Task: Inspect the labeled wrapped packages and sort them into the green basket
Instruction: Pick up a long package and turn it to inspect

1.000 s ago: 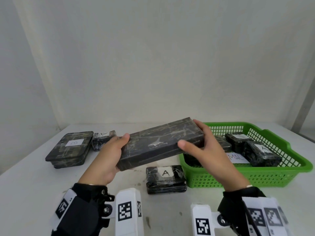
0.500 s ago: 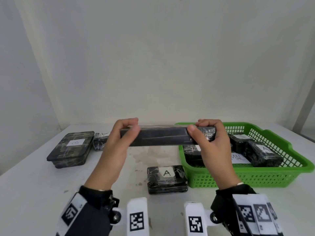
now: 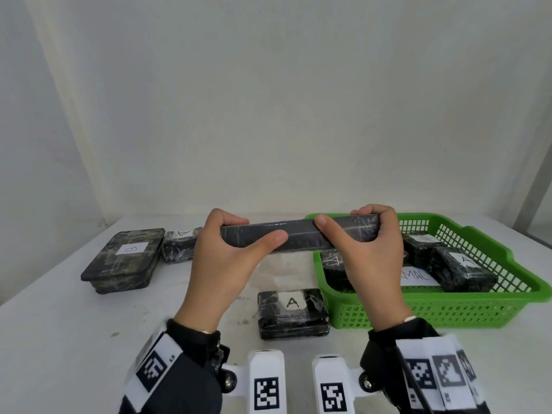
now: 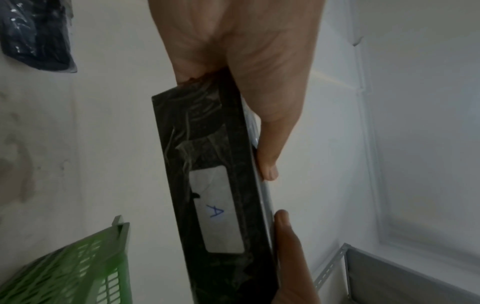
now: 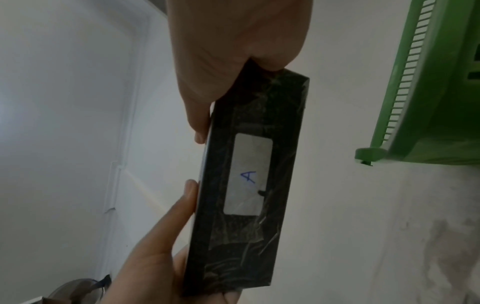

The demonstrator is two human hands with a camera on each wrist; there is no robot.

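**Long package held on edge for label check**

Nearest us, a small package marked A (image 3: 292,312) lies on the white table (image 3: 59,324). Above it, we hold the long wrapped package (image 3: 298,236) in the air on edge: our left hand (image 3: 222,264) and right hand (image 3: 370,264) each pinch one end, thumbs near, fingers curled over the top. Its label (image 5: 248,179) faces down; the wrist views show it reads A, though dimly.

Risk: the glossy wrap could slip from this narrow pinch, dropping the package onto the green basket (image 3: 448,312) rim.

Beyond, a package marked B (image 3: 125,261) lies at far left, and a plain pale wall (image 3: 268,100) rises behind.
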